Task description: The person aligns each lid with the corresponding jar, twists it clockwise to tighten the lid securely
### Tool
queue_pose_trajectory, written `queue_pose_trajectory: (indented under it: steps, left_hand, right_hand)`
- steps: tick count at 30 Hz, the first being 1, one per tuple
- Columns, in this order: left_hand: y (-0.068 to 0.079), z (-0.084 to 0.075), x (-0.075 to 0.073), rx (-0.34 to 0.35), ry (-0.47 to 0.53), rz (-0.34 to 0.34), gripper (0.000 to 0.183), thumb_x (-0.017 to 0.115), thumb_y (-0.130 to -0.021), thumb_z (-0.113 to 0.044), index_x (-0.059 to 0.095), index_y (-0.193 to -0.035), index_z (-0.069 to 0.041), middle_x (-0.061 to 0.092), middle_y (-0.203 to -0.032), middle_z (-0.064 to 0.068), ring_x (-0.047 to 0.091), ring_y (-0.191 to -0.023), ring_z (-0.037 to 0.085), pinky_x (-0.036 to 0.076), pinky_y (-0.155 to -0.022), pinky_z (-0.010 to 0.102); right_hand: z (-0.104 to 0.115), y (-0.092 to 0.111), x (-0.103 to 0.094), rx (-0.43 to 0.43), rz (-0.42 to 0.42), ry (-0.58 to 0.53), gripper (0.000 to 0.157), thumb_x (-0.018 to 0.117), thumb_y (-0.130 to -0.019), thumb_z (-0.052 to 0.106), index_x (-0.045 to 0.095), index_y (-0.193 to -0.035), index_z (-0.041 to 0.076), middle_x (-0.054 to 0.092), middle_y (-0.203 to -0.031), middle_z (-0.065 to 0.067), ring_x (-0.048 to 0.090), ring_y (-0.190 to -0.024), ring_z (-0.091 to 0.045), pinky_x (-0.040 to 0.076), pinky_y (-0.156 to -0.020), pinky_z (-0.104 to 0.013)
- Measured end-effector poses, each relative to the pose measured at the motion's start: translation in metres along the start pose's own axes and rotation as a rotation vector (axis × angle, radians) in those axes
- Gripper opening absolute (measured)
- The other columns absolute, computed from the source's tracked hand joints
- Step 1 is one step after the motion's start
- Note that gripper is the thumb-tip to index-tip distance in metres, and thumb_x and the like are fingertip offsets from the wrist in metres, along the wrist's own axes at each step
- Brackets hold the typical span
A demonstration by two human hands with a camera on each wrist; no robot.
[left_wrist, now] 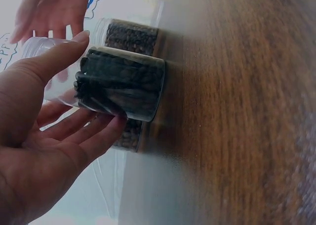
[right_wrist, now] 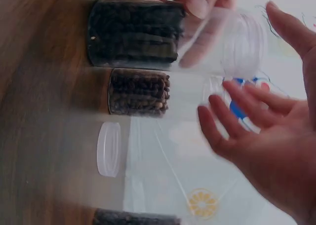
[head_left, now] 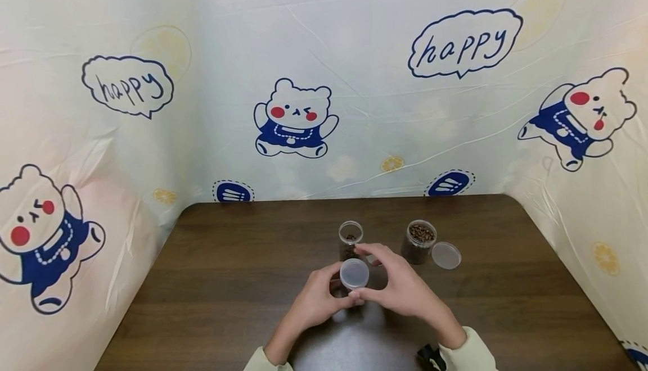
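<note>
At lower centre, our left grip [head_left: 319, 299] clasps the jar [left_wrist: 131, 84], likely steadying it, our right grip [head_left: 405, 285] spread beside it.

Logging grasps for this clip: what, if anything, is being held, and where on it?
The left hand holds a lidded jar by its side wall, below the lid. The right hand is near the lid, without a visible grip.

Brown table [head_left: 228, 270] | patterned sheet [head_left: 372, 50] behind and beside table | middle bear print [head_left: 296, 118] above table's far edge | citrus-slice print [head_left: 606, 258] right of table
</note>
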State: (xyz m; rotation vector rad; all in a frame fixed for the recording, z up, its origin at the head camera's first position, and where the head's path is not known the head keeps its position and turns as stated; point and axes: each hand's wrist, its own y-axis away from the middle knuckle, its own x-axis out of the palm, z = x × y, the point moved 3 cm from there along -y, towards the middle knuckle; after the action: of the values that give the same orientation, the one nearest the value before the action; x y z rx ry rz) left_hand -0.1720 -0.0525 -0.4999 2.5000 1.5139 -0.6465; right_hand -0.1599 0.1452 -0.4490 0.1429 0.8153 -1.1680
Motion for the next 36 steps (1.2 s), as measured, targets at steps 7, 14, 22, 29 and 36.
queue_pose_trajectory:
  steps: [7, 14, 22, 29, 36]
  left_hand:
    - [0.0, 0.001, 0.001, -0.003, 0.031, 0.005, 0.054, 0.092, -0.083, -0.028, 0.067, -0.131, -0.022, 0.074, -0.122, -0.002, 0.071, -0.117, 0.013, 0.06, -0.1, 0.028]
    - [0.001, 0.001, 0.001, -0.006, 0.035, -0.004, 0.057, 0.092, -0.084, -0.026, 0.066, -0.134, -0.022, 0.074, -0.123, -0.001, 0.071, -0.118, 0.014, 0.059, -0.101, 0.028]
    - [0.002, 0.0, -0.001, 0.001, 0.0, -0.012, 0.053, 0.09, -0.085, -0.025, 0.067, -0.133, -0.017, 0.074, -0.123, 0.0, 0.07, -0.117, 0.013, 0.06, -0.101, 0.033]
    - [0.002, 0.001, 0.002, -0.004, 0.015, -0.004, 0.05, 0.09, -0.085, -0.024, 0.067, -0.13, -0.018, 0.074, -0.121, 0.0, 0.071, -0.116, 0.012, 0.061, -0.1, 0.032]
    - [0.0, 0.001, 0.002, 0.008, 0.065, -0.004, 0.052, 0.092, -0.083, -0.028, 0.067, -0.128, -0.024, 0.074, -0.12, -0.004, 0.071, -0.117, 0.011, 0.059, -0.101, 0.028]
  right_hand:
    - [-0.007, 0.0, -0.002, -0.067, 0.048, -0.101, 0.065, 0.088, -0.087, 0.027, 0.062, -0.146, 0.024, 0.07, -0.132, 0.002, 0.065, -0.116, -0.012, 0.06, -0.099, -0.038]
    - [-0.009, -0.002, 0.005, -0.077, 0.006, -0.114, 0.069, 0.092, -0.082, 0.024, 0.064, -0.144, 0.017, 0.069, -0.131, -0.001, 0.065, -0.116, -0.013, 0.06, -0.098, -0.036]
    - [-0.004, -0.005, 0.015, -0.021, -0.078, -0.065, 0.061, 0.098, -0.073, 0.033, 0.069, -0.125, 0.017, 0.065, -0.117, 0.005, 0.063, -0.104, -0.007, 0.06, -0.093, -0.03]
    - [-0.003, -0.001, 0.005, -0.018, -0.03, -0.035, 0.075, 0.094, -0.079, 0.037, 0.059, -0.144, 0.023, 0.062, -0.135, -0.001, 0.06, -0.118, -0.01, 0.058, -0.099, -0.04]
    - [-0.004, -0.002, -0.004, -0.126, 0.034, -0.06, 0.068, 0.09, -0.085, 0.023, 0.061, -0.146, 0.021, 0.067, -0.138, -0.002, 0.059, -0.126, -0.023, 0.056, -0.099, -0.035]
